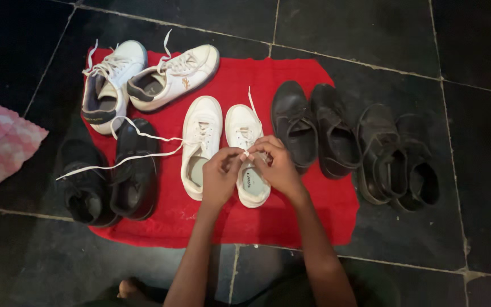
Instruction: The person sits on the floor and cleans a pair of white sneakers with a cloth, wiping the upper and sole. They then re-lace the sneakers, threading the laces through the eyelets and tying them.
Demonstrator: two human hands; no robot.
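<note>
Pinching a white lace [246,153] between fingertips, left hand [220,177] and right hand [278,165] meet over the white sneaker [248,154]. It sits on the red cloth [291,219], just beside its pair [200,145]; black shoes [313,128] lie to the right.

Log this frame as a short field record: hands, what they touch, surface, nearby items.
left hand: pinching a white lace end
right hand: fingers on the same lace, over the plain white sneaker
surface: red cloth mat on dark tiled floor
nearby: matching white sneaker, black leather shoes, pink cloth
</note>
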